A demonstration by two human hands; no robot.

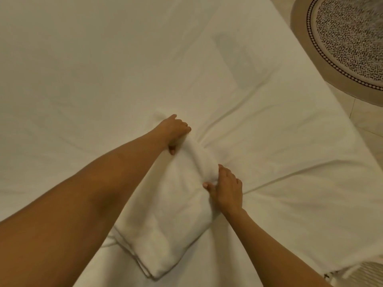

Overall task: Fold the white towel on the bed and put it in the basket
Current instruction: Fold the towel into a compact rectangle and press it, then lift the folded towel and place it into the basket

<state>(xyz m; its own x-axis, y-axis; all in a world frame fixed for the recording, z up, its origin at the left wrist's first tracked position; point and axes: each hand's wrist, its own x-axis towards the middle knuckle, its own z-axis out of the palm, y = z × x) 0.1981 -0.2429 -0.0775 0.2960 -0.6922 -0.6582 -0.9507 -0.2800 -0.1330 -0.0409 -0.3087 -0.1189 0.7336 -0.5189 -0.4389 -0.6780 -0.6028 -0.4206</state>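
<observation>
White towel point(165, 220) lying mid-fold on bed point(83, 69), far end gathered for another fold.

Left hand point(176, 131) and right hand point(227, 189) each closed on raised far fold, apparently to keep edges aligned; basket not identifiable.

Plush matt towel point(165, 224), smooth cloth sheet point(83, 79)

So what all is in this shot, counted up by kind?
Hands: 2, left and right, both gripping the towel
White towel: 1, folded
Bed: 1
Round patterned rug: 1
Total: 5
</observation>
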